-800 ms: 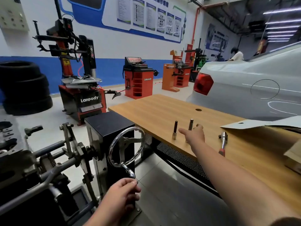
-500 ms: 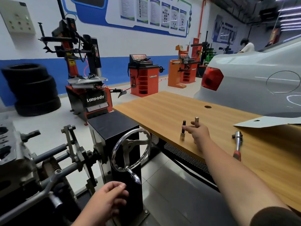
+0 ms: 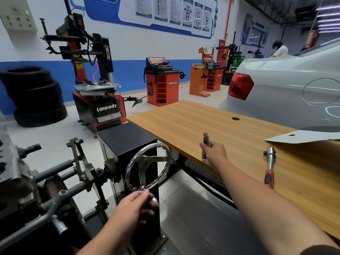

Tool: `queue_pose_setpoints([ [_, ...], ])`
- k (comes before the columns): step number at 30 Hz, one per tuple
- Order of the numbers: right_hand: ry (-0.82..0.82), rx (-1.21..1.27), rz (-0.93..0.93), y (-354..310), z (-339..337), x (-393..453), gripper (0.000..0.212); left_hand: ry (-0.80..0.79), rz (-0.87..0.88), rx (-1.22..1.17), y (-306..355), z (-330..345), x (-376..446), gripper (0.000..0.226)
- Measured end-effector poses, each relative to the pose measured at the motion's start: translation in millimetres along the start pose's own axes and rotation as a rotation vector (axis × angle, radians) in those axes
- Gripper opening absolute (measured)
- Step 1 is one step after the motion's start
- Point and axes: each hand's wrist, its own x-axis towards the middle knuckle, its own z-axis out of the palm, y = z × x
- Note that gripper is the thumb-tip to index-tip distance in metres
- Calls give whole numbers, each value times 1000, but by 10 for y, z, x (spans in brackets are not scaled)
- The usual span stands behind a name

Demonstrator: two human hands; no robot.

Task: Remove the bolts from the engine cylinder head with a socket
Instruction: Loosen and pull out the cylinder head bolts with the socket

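My right hand (image 3: 214, 153) reaches over the wooden table (image 3: 184, 118) and grips a long silver socket (image 3: 206, 138), whose top sticks up tilted above my fingers. Just below my fingers the silver base of a second socket piece (image 3: 203, 155) shows on the table; the rest of it is hidden. A ratchet with a red handle (image 3: 269, 167) lies on the table to the right. My left hand (image 3: 134, 207) holds the knob of the metal handwheel (image 3: 147, 166) on the engine stand. The engine cylinder head (image 3: 11, 162) sits at the far left, partly cut off.
The black stand column (image 3: 127, 138) is between the engine and the table. A grey car (image 3: 285, 92) stands behind the table, and a sheet of cardboard (image 3: 301, 137) lies on the table's right side. Tyre machines, stacked tyres (image 3: 36, 96) and a distant person fill the back.
My right hand closed round the silver socket and tipped it off its upright stand. My left hand moved up from below the wheel and took hold of the handwheel knob.
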Motion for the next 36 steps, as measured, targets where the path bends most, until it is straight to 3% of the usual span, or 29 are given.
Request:
queue_pose_setpoints([
  [6, -311, 132, -159, -730, 577, -811, 36, 20, 112, 16, 325, -6, -156, 10],
  [13, -701, 156, -434, -1724, 1458, -2033, 28, 213, 388, 179, 871, -692, -561, 16],
  [17, -804, 212, -437, -2119, 1856, -2533, 29, 271, 493, 253, 1035, -1309, -896, 35],
  [21, -840, 162, -518, -2440, 2155, -2891, 32, 340, 515, 238, 1107, -1833, -1061, 20],
  [25, -878, 57, -634, -2762, 2312, -3189, 35, 415, 461, 27, 1275, -2220, -1336, 25],
  [30, -1016, -28, -504, -3086, 2427, -3370, 38, 492, 430, -382, 1568, -2678, -1675, 52],
  [33, -1101, 3, -381, -3129, 2460, -3383, 12, 585, 416, -401, 1647, -2850, -1735, 54],
  [36, -1231, 132, -156, -3123, 2475, -3362, 12, 623, 387, -462, 1666, -2921, -1700, 45],
])
